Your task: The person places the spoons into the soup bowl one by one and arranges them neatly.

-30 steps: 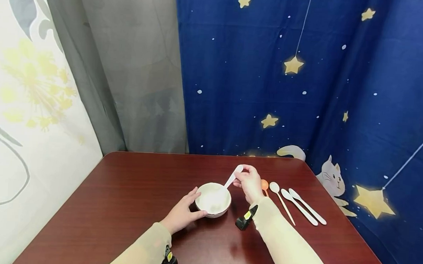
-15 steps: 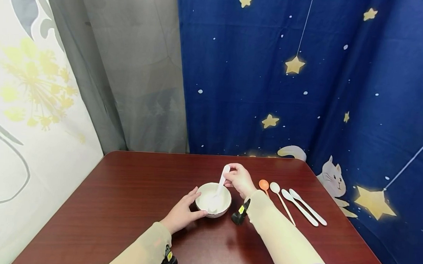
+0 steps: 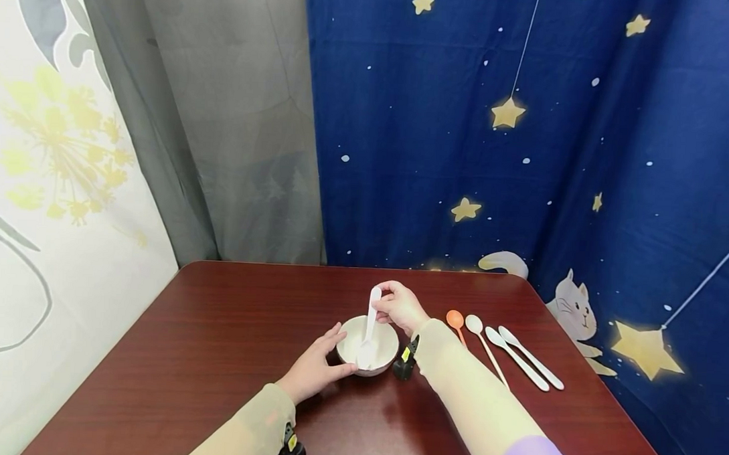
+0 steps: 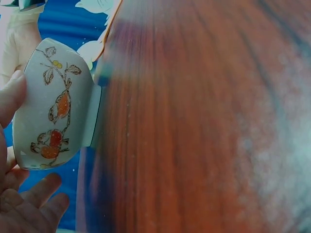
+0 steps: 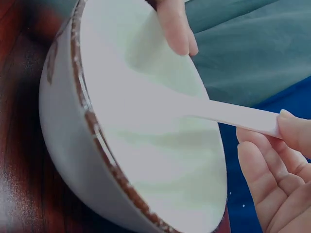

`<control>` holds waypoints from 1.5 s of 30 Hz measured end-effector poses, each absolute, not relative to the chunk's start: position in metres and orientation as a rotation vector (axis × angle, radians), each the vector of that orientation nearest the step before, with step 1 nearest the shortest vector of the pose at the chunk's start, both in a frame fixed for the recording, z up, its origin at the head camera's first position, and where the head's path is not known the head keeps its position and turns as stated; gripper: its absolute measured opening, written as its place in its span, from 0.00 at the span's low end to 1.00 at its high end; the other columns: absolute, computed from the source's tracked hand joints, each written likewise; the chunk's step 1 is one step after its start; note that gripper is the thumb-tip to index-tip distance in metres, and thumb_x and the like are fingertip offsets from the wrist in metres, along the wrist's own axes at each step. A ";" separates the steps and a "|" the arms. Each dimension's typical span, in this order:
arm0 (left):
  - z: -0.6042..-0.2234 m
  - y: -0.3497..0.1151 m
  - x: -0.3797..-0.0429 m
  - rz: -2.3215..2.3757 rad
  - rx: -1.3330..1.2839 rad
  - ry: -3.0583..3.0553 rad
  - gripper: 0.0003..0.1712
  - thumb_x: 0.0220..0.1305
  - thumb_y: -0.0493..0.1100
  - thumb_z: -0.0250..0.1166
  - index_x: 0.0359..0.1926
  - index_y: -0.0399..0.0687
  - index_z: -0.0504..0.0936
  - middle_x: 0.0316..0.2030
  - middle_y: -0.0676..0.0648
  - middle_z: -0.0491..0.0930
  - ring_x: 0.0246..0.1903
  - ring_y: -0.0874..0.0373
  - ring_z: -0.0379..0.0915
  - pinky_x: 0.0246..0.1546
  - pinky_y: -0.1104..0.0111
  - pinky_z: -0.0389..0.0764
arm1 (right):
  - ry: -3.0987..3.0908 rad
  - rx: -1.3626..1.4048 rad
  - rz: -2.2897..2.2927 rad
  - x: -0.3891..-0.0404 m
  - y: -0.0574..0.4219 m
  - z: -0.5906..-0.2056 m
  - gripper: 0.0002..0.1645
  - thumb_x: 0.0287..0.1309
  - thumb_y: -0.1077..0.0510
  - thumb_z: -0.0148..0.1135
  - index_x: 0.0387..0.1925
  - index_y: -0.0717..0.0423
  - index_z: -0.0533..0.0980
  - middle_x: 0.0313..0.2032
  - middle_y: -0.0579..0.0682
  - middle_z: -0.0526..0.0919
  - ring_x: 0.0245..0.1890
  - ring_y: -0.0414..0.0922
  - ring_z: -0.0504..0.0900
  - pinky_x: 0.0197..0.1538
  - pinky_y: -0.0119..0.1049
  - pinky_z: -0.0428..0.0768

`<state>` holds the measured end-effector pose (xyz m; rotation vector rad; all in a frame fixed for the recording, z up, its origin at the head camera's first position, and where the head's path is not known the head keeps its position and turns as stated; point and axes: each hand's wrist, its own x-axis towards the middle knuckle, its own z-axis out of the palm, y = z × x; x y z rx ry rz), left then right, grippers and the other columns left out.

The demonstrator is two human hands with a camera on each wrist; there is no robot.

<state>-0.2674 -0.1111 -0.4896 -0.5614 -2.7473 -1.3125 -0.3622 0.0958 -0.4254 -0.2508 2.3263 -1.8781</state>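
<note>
A white bowl point(image 3: 385, 349) stands on the table, with a brown rim and a fruit branch painted on its outside, seen in the left wrist view. My left hand point(image 3: 314, 371) steadies it at the left, thumb at the near side and fingers spread along the rim. Between the thumb and fingers of my right hand point(image 3: 402, 308) is the handle of a white spoon point(image 5: 243, 117), pinched near its end. The spoon stands steeply, its head down inside the bowl. Glare in the right wrist view blurs the spoon's head and whatever the bowl contains.
Right of my right hand lie an orange spoon point(image 3: 455, 319), a cream spoon point(image 3: 474, 324) and two white utensils point(image 3: 517, 357) side by side. The dark red table point(image 3: 235, 317) ends at a back edge before grey and blue star-printed curtains point(image 3: 415, 155).
My right hand has moved left with the spoon, which shifts from leaning right to nearly upright as its head moves toward the bowl's near side. The left hand and the bowl have stayed put.
</note>
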 end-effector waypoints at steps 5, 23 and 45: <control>-0.492 -0.111 -0.268 -1.322 -0.573 -2.728 0.47 0.54 0.60 0.70 0.67 0.37 0.67 0.72 0.41 0.55 0.70 0.46 0.52 0.65 0.50 0.60 | 2.329 -0.276 -1.823 -0.366 0.091 -0.428 0.22 0.56 0.71 0.62 0.53 0.63 0.70 0.29 0.55 0.81 0.21 0.43 0.80 0.30 0.38 0.83; -0.492 -0.112 -0.268 -1.330 -0.575 -2.744 0.48 0.54 0.61 0.70 0.68 0.38 0.66 0.72 0.43 0.54 0.70 0.46 0.50 0.65 0.49 0.59 | 2.492 -0.340 -1.740 -0.378 0.084 -0.437 0.22 0.54 0.70 0.65 0.53 0.64 0.75 0.28 0.52 0.81 0.30 0.43 0.79 0.44 0.40 0.81; -0.493 -0.113 -0.270 -1.314 -0.575 -2.749 0.51 0.53 0.65 0.69 0.68 0.38 0.66 0.73 0.43 0.54 0.70 0.47 0.50 0.65 0.50 0.59 | 2.573 -0.236 -1.583 -0.375 0.088 -0.444 0.21 0.57 0.65 0.65 0.52 0.65 0.75 0.31 0.53 0.81 0.32 0.44 0.79 0.37 0.36 0.80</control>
